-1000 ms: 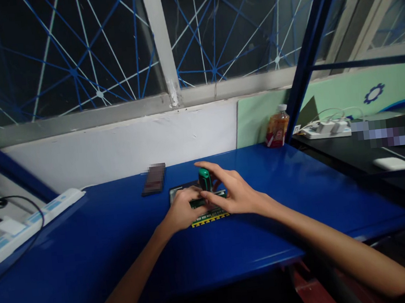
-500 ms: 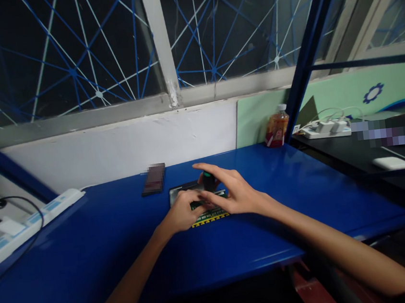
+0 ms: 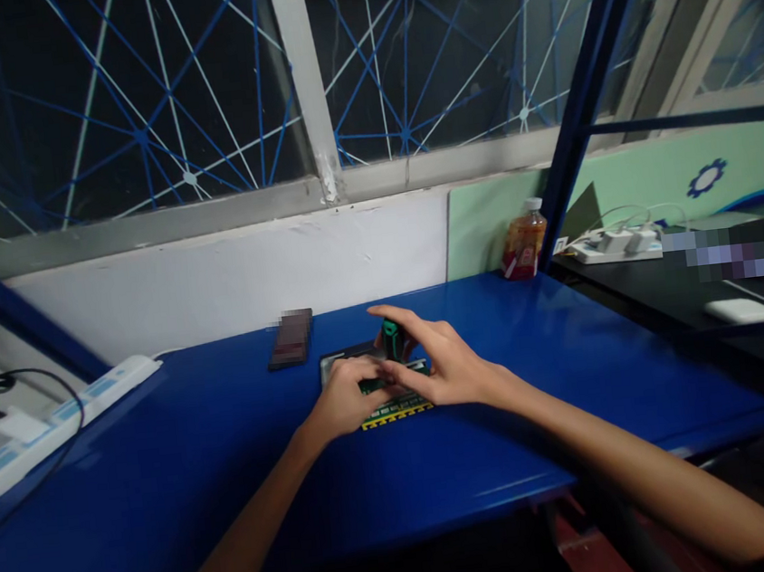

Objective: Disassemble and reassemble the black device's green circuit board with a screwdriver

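My right hand (image 3: 450,361) is curled around the upright handle of a black-and-green screwdriver (image 3: 393,338), with its index finger stretched over the top. The screwdriver's lower end is hidden behind fingers. Close beside it, the fingers of my left hand (image 3: 347,397) are pinched together near the foot of the screwdriver; what they hold is covered. Both hands are over a flat case (image 3: 401,409) with a green inside, rows of small pale marks and a yellow-and-black front edge. A dark, grey-edged part of it shows behind the left hand.
A dark phone-like slab (image 3: 290,339) lies at the back of the blue table (image 3: 239,483). On the left is a white power strip (image 3: 62,424) with a black cable. A drink bottle (image 3: 524,239) stands at the back right, beside a blue metal post (image 3: 580,92).
The screwdriver's handle has turned, so more of its green pattern faces me. Both hands have stayed almost in place.
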Demonstrator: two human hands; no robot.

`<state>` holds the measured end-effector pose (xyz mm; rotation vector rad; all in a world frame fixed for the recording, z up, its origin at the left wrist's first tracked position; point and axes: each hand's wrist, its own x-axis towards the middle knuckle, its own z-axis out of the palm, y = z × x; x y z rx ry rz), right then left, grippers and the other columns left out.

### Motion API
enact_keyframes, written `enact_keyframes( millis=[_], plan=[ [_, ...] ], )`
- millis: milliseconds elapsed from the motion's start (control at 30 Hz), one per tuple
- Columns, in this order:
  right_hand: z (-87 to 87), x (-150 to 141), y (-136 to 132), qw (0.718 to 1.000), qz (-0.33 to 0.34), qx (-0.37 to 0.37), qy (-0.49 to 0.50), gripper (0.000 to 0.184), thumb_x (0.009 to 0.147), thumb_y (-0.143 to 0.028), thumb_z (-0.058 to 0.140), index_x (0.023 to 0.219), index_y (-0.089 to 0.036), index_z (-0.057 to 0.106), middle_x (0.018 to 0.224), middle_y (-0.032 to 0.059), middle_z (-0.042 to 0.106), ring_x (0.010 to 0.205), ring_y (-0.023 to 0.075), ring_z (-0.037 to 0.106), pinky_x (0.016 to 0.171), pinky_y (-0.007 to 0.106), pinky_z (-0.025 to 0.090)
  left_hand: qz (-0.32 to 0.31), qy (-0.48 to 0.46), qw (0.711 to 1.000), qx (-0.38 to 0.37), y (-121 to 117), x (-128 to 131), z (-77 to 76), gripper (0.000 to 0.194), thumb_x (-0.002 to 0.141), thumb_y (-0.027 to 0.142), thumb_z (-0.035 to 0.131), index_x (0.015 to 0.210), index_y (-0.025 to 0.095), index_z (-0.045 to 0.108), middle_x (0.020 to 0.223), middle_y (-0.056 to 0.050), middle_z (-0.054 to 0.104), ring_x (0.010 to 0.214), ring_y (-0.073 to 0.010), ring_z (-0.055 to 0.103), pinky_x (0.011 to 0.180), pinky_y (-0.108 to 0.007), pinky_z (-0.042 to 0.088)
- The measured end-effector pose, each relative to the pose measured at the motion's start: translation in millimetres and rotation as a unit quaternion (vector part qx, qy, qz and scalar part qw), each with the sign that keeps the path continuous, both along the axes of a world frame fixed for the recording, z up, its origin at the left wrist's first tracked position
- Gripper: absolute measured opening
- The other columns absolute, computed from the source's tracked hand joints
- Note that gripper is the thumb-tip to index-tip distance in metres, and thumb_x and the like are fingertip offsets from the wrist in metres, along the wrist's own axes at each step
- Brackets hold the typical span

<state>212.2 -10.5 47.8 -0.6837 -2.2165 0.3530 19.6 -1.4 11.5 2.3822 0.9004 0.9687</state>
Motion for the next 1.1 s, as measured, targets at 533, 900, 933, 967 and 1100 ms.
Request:
enact_keyframes(
  millis=[533,900,933,967,1100],
  plan=[
    [-2.5,-0.4,2.3,0.999,-0.016,0.032,0.001,0.054,0.087,-0.034,0.047,0.138,-0.019,0.035,0.083,0.0021,0.060,0.062,0.0144,0.053,0.057,0.032,0.044,-0.015,0.028,0.999,-0.014,-4.5,0.6,7.4,0.017,0.083,0.026,0.060,0.076,0.020,0.074,0.077,-0.003,0.072,0.075,-0.0165,0.064,0.073,-0.029,0.049],
    [-3.2,1.6,7.9,0.998,-0.032,-0.007,0.057,0.055,0.086,-0.035,0.052,0.136,-0.020,0.036,0.072,-0.0015,0.057,0.057,0.0124,0.054,0.055,0.028,0.044,-0.021,0.062,0.998,0.013,-3.5,-1.0,7.1,0.017,0.084,0.030,0.061,0.092,0.020,0.073,0.092,-0.006,0.071,0.090,-0.0197,0.063,0.085,-0.034,0.046],
    [-1.3,4.2,10.3,0.996,-0.041,-0.015,0.079,0.056,0.085,-0.035,0.052,0.136,-0.020,0.035,0.069,-0.0026,0.055,0.055,0.0122,0.053,0.055,0.027,0.044,-0.018,0.074,0.997,0.020,-3.3,-1.4,6.3,0.020,0.083,0.033,0.062,0.095,0.020,0.072,0.096,-0.006,0.070,0.094,-0.0208,0.061,0.087,-0.036,0.045],
    [0.6,7.9,13.5,0.993,-0.058,-0.022,0.099,0.057,0.085,-0.036,0.053,0.136,-0.020,0.034,0.066,-0.0036,0.053,0.053,0.0122,0.053,0.053,0.027,0.044,-0.014,0.088,0.996,0.028,-3.2,-1.7,5.1,0.024,0.082,0.037,0.064,0.098,0.021,0.071,0.101,-0.007,0.069,0.099,-0.0222,0.060,0.090,-0.038,0.043],
    [4.8,30.4,34.3,0.980,-0.153,-0.006,0.126,0.059,0.082,-0.038,0.054,0.135,-0.020,0.035,0.068,-0.0027,0.054,0.054,0.0138,0.055,0.055,0.028,0.045,0.005,0.159,0.985,0.063,-4.1,-0.7,-1.9,0.046,0.071,0.054,0.069,0.108,0.026,0.067,0.115,-0.006,0.063,0.110,-0.0277,0.053,0.097,-0.048,0.035]
  ],
)
